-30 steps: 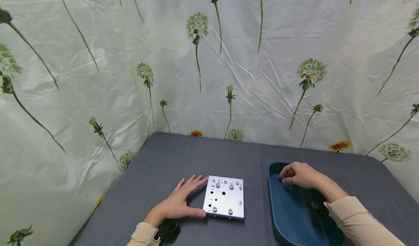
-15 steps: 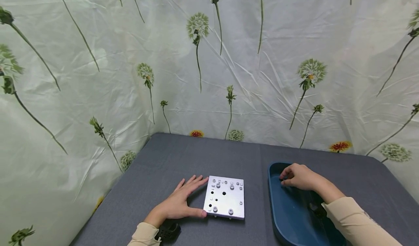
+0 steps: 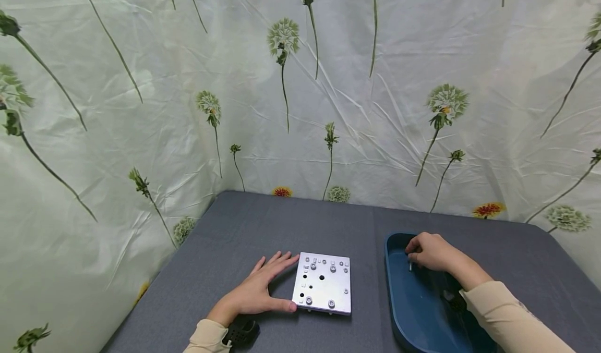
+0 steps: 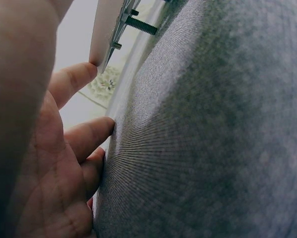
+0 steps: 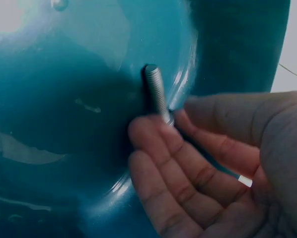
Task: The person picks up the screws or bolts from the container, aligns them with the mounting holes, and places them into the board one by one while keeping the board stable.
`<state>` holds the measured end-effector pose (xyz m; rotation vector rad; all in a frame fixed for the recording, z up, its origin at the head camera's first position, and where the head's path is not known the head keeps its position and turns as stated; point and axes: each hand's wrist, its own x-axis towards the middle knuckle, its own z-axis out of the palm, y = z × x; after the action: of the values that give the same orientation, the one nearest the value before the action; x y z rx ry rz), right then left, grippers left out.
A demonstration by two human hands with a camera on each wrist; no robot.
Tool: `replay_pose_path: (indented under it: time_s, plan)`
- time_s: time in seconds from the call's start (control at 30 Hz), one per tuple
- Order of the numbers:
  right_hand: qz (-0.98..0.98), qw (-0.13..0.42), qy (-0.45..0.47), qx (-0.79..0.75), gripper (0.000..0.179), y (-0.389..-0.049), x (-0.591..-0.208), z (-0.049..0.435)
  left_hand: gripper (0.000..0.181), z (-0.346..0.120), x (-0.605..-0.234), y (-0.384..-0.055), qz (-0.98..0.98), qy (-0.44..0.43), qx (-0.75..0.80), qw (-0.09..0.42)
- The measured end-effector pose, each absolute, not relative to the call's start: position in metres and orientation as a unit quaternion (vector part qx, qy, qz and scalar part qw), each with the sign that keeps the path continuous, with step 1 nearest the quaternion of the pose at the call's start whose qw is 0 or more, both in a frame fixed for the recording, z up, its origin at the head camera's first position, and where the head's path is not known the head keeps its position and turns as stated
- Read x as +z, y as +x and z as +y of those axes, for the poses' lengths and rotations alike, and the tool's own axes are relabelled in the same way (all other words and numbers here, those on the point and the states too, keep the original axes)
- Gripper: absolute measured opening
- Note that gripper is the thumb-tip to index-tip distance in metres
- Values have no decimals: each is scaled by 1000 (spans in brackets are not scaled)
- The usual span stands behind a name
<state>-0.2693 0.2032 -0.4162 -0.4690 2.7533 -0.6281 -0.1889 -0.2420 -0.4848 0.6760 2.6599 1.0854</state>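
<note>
My left hand lies spread on the table at the left side of a square silver metal plate. Its index fingertip touches the far left corner and its thumb the near left corner. Several screw heads and small holes dot the plate's top. From the left wrist, a threaded screw end sticks out below the plate's underside. Inside the blue tray, my right hand pinches a silver screw by one end, between thumb and fingers. The threaded shank points away from the fingertips; the gripped end is mostly hidden.
The tray stands to the right of the plate, a strip of grey table cloth between them. Behind the table hangs a pale curtain printed with flowers. A dark wrist camera sits under my left wrist.
My right fingers have shifted slightly right within the tray, and a screw shank now shows below them. The left hand and the plate keep their places.
</note>
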Motion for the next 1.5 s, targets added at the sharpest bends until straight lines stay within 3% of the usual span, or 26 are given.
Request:
replay_pose_path:
  time_s: [0.33,0.87,1.5]
  plan:
    - [956,147,-120,-226,15,-267,-414,210,104,-241,-485,-189,897,229,366,94]
    - [911,226,-60,-339,12,-257,-414,218,104,-241,-485,-189,898,226,365,95]
    - [936,200,-64,-283,14,-255,-423,209,104,-241,-485,-189,899,222,365,97]
